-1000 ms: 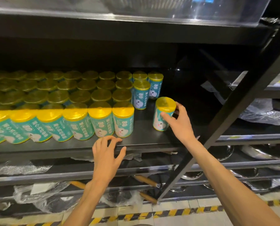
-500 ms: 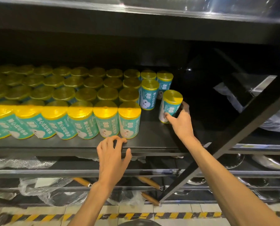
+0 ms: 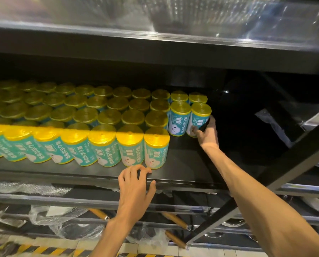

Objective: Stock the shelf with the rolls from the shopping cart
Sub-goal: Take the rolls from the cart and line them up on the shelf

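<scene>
Right hand (image 3: 208, 133): fingers curled round the lower part of one roll (image 3: 199, 118), thumb on the label side, other fingers round its right side. Roll upright on the shelf (image 3: 182, 164), yellow top, teal label marked "80". It stands at the right end of the second row from the back, touching or just beside its neighbour (image 3: 179, 118) on the left; which of the two, cannot tell. Right forearm reaches in from lower right, passing in front of a black diagonal brace (image 3: 277, 175).

Left hand (image 3: 134, 188): holds nothing. Fingertips bent over the shelf's front edge, thumb spread out to the right below the lip. It sits just in front of the rightmost roll of the front row (image 3: 156, 147).

Stock (image 3: 66, 115): upright rolls in rows fill the shelf's left and middle; right part of the shelf is dark.

Below: lower shelves with clear plastic wrap (image 3: 62, 223) and wooden handles (image 3: 175, 220). Floor shows yellow-black hazard tape (image 3: 43, 250).
</scene>
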